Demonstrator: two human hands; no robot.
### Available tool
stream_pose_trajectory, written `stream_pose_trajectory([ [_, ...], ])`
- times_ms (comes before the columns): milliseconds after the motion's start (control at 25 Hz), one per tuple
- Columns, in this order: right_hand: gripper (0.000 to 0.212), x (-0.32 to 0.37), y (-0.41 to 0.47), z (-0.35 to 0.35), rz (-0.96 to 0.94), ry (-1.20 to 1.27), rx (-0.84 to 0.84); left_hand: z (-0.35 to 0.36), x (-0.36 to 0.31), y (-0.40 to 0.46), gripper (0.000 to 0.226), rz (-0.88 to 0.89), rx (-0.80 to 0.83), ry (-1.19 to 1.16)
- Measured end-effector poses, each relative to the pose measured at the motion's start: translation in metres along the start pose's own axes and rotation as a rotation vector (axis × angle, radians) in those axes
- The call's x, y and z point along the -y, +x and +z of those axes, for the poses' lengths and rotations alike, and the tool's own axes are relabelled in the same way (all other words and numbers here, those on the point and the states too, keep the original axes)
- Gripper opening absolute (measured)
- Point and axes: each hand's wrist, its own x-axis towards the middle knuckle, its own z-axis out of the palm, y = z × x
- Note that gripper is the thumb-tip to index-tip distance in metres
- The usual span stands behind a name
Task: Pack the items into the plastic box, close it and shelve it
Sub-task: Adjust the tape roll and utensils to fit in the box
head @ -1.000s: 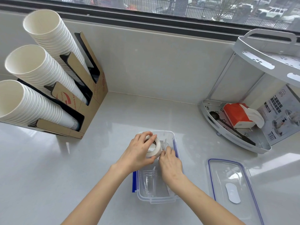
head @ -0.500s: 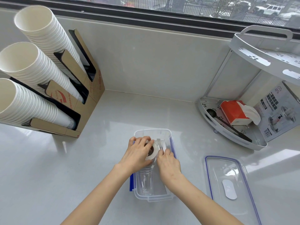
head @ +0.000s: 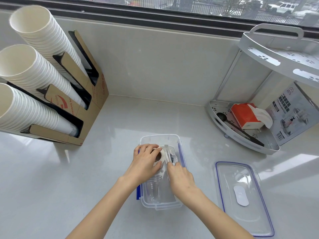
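Note:
A clear plastic box with blue side clips stands open on the pale counter in front of me. My left hand is inside it, curled around a white roll of tape that stands on edge. My right hand reaches in beside it, fingertips on plastic cutlery lying along the box's right side. A clear plastic cup lies in the near end of the box. The box's clear lid, blue-rimmed, lies flat on the counter to the right.
A cardboard holder with three stacks of white paper cups stands at the left. A grey two-tier corner shelf at the right holds a red tissue pack, a black scoop and a printed carton.
Both hands have sunk lower into the box; the tape roll has gone down from above the rim to inside it, still in my left hand.

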Motion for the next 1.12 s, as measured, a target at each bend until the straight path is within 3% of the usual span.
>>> stream_pose_trajectory([
  [120,0.039,-0.004,-0.006,-0.004,0.005,0.019,0.013,-0.004,-0.001,-0.008,0.039,-0.01,-0.131,-0.088],
  [360,0.038,0.0,-0.017,0.003,-0.006,-0.013,0.127,0.004,-0.016,-0.016,0.032,0.054,0.035,-0.017],
  [680,0.033,-0.008,-0.013,0.008,-0.025,0.177,0.063,0.017,-0.02,-0.021,0.039,0.05,0.173,0.129],
  [1000,0.042,-0.031,-0.01,-0.004,0.019,0.348,-0.282,0.018,-0.025,-0.019,0.038,0.108,0.234,0.3],
  [1120,0.037,-0.024,-0.015,-0.002,-0.009,0.353,-0.189,0.022,-0.027,-0.019,0.036,0.093,0.233,0.334],
])
